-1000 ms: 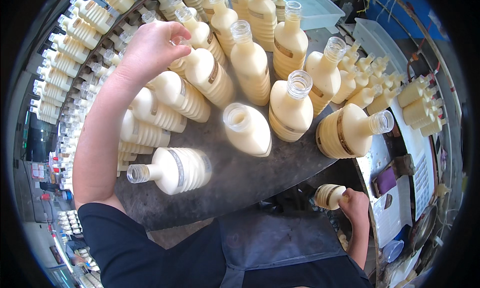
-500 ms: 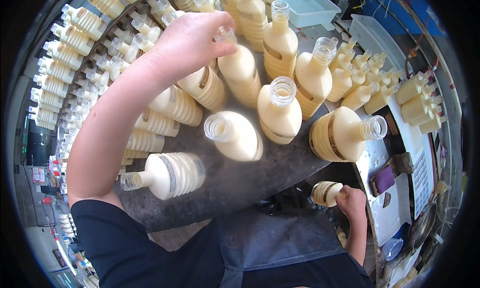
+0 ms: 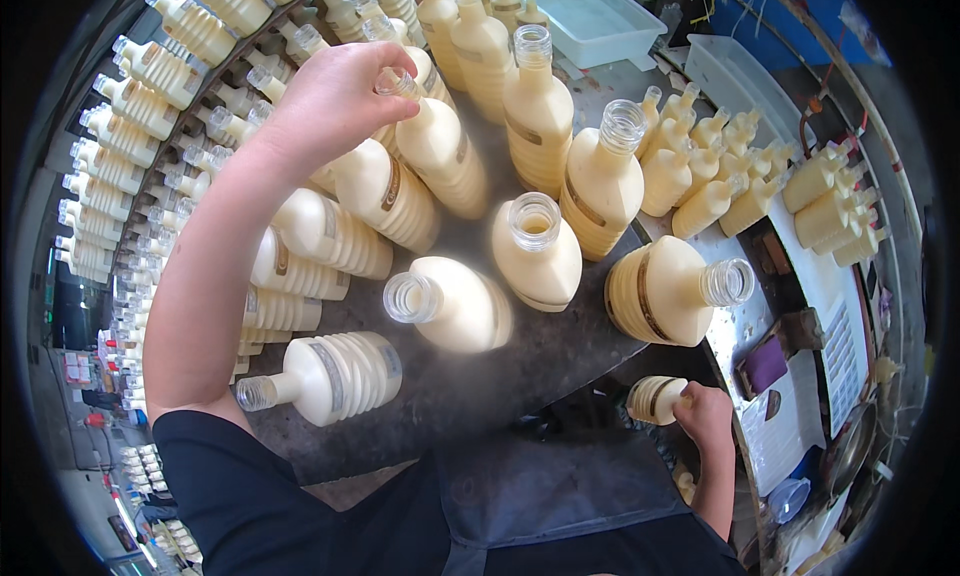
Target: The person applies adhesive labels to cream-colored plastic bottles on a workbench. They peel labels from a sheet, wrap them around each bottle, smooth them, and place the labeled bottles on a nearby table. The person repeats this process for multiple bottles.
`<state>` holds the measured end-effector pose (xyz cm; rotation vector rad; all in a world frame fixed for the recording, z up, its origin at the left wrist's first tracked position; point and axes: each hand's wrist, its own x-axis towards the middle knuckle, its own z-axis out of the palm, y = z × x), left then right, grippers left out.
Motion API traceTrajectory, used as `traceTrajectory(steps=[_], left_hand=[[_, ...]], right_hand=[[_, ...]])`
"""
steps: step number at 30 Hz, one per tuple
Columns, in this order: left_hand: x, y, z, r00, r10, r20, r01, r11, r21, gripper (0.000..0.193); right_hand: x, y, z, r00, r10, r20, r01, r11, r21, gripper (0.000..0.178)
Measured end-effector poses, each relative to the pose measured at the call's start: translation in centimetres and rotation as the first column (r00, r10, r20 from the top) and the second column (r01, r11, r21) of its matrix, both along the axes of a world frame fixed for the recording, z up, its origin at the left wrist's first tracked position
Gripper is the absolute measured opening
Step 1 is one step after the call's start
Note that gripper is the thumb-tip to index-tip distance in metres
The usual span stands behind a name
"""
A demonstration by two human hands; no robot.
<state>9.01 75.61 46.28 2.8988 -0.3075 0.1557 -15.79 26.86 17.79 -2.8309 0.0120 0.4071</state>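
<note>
My left hand (image 3: 345, 91) reaches over the dark table and closes its fingers round the clear neck of a cream-coloured bottle (image 3: 440, 148), which stands among other bottles. At the lower right, below the table's edge, my right hand (image 3: 706, 416) grips another cream bottle (image 3: 656, 400) by its neck; that neck is hidden by my fingers. Between my arms stand several large cream bottles with ribbed sides and uncapped clear necks: a leaning bottle (image 3: 460, 301), an upright bottle (image 3: 540, 261) and a banded bottle (image 3: 655, 291). A ribbed bottle (image 3: 335, 376) is nearest my left elbow.
Dense rows of similar bottles (image 3: 130, 101) fill the left side. Smaller cream bottles (image 3: 715, 166) cluster at the right, near a clear plastic tub (image 3: 590, 21). A purple block (image 3: 765, 364) lies beside the table. The dark table's front edge (image 3: 590, 371) curves before my apron.
My left hand has shifted left in the picture, still at the bottle's neck; the standing bottles have shifted left and mostly down too. My right hand keeps its bottle, nearly in place.
</note>
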Motion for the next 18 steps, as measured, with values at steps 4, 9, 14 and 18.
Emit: traceTrajectory(steps=[4,9,14,18], left_hand=[[0.5,-0.2,1.1,0.993,-0.111,0.036,0.102,0.977,0.186,0.051],[3.0,-4.0,0.9,0.954,-0.255,0.161,0.248,0.967,0.062,0.065],[6.2,-7.9,-0.6,0.955,-0.293,0.036,0.291,0.955,0.059,0.053],[7.9,-7.9,-1.1,0.959,-0.285,0.007,0.284,0.957,0.052,0.044]], right_hand=[[0.2,-0.2,0.0,1.000,-0.018,0.003,0.018,1.000,-0.007,0.022],[0.7,0.1,0.4,1.000,-0.020,0.003,0.020,1.000,0.007,0.022],[1.1,0.2,0.6,1.000,-0.003,0.009,0.003,1.000,0.015,0.022],[0.9,-0.2,0.5,1.000,-0.018,0.004,0.018,1.000,0.001,0.022]])
